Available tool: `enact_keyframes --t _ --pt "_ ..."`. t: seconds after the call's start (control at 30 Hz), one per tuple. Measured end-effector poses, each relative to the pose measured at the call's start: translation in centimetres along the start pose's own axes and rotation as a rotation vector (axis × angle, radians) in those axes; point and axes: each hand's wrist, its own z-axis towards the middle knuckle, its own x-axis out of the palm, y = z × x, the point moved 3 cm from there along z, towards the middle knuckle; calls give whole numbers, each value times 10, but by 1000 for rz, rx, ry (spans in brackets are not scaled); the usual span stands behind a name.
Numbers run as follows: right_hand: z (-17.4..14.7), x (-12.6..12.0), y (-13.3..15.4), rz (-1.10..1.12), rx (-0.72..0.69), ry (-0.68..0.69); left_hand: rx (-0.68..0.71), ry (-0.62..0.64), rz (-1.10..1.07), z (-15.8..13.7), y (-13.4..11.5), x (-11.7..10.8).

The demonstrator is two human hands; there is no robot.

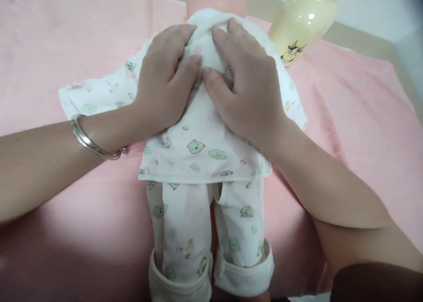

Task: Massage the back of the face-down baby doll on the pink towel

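The doll lies at centre frame on a pink cloth. Your left hand and right hand rest on its printed shirt, fingers extended, gripping nothing; mirrored placement presumably spreads contact evenly. Rolled trouser cuffs, lower centre, likely take up excess length. Cow-print bottle: upper right.

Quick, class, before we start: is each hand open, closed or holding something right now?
Left hand: open, laid on the patterned white shirt, no visible grip.
Right hand: open, laid on the same shirt, no visible grip.
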Motion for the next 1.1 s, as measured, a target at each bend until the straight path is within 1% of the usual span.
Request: enact_keyframes --t 0.1,0.23,0.33,0.43,0.47,0.63,0.7,0.77,0.83,0.9,0.97,1.03,1.1 --pt "1 -1 0 -21 15 18 -29 14 -10 0 1 0" --pt "4 2 -3 0 -6 87 -152 26 55 -3 -1 -2" --pt "7 7 -8 48 57 58 -186 65 101 -7 -5 -3" --pt "7 10 -10 87 141 23 -208 105 105 -11 -9 -4" --pt "6 10 -9 91 148 14 -219 112 101 -11 -9 -4" --pt "-5 3 3 -28 122 50 -248 165 34 2 -4 -9" --pt "-9 1 7 -85 101 43 -262 188 10 9 -1 -10" --pt "-11 0 8 -113 74 17 -247 196 25 10 -3 -10" --pt "-8 1 6 -97 55 6 -198 180 77 5 -9 -9" --pt "-3 3 0 -54 49 24 -148 155 116 -5 -18 -8" --pt "4 5 -5 -14 47 48 -119 150 111 -14 -24 -6" --pt "8 5 -9 6 44 53 -121 150 79 -19 -25 -5" --pt "9 3 -8 6 45 51 -154 141 44 -17 -20 -6"
